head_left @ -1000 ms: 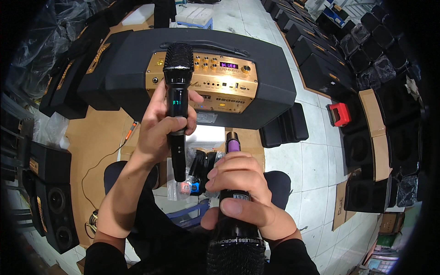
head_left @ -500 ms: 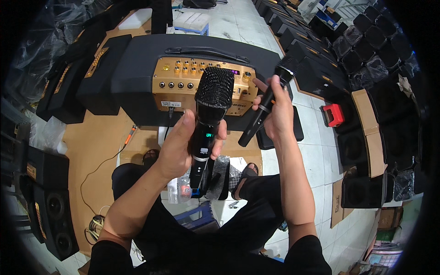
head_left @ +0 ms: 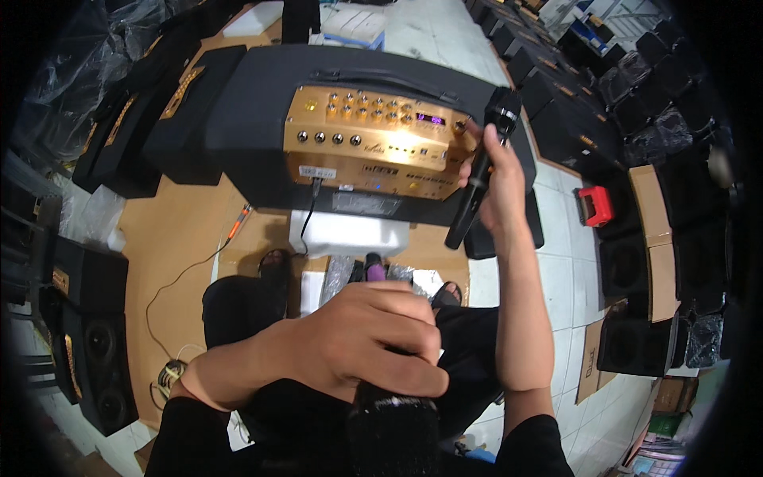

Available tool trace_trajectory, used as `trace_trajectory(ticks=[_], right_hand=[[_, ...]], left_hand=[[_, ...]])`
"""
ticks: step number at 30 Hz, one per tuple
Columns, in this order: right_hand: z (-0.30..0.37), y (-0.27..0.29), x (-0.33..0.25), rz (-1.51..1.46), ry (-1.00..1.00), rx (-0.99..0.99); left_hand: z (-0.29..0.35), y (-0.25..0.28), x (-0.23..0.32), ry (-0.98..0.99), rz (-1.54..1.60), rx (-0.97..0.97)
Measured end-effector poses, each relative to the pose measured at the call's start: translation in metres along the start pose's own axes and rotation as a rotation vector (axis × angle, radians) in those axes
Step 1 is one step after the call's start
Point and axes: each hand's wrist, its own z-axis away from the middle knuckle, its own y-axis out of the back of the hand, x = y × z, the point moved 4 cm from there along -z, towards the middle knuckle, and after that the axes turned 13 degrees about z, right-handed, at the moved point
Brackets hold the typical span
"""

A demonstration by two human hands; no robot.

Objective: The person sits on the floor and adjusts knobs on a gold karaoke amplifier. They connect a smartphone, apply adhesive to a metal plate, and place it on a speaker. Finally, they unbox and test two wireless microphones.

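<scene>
My left hand (head_left: 373,338) is wrapped around a black wireless microphone (head_left: 393,437), with the grille close to my body. The fingers hide most of that microphone's handle. In my right hand (head_left: 505,175) a second black microphone (head_left: 470,208) leans with its grille up, held between thumb and palm. Beside it, a right finger reaches to the knob (head_left: 459,127) at the right end of a gold control panel (head_left: 381,147); I cannot tell whether it touches. The panel belongs to a large black speaker (head_left: 254,103) with a top handle. Its display and small lights are lit.
Black speakers stand in rows at left (head_left: 187,115) and right (head_left: 568,111). A white foam block (head_left: 350,230) sits below the panel, beside a black cable (head_left: 308,222). An orange-tipped cable (head_left: 238,222) lies on cardboard (head_left: 159,238). A red case (head_left: 596,207) rests on the tiles.
My left hand has brought its microphone toward my body and tipped the grille down. My right hand keeps its microphone beside the panel knob. The view has shifted slightly.
</scene>
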Motion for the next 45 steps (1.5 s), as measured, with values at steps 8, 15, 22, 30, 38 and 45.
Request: trace_trajectory(ticks=[8, 15, 22, 30, 38, 45], right_hand=[[0.002, 0.005, -0.005, -0.116, 0.012, 0.062], [0.01, 0.012, -0.006, -0.121, 0.029, 0.109], [0.016, 0.038, 0.0, -0.219, -0.024, 0.115], [0.016, 0.054, 0.009, -0.094, 0.01, 0.114], [0.02, 0.052, 0.008, -0.071, 0.039, 0.063], [0.019, 0.053, 0.009, -0.07, 0.042, 0.072]], left_hand=[[0.002, -0.001, 0.003, -0.04, -0.104, -0.016], [0.006, -0.001, 0.0, -0.097, -0.197, 0.027], [0.005, 0.008, 0.004, -0.064, -0.251, 0.055], [0.007, 0.009, 0.005, -0.045, -0.233, 0.085], [0.008, 0.006, 0.0, -0.069, -0.248, 0.086], [0.004, 0.006, -0.002, -0.04, -0.204, 0.076]])
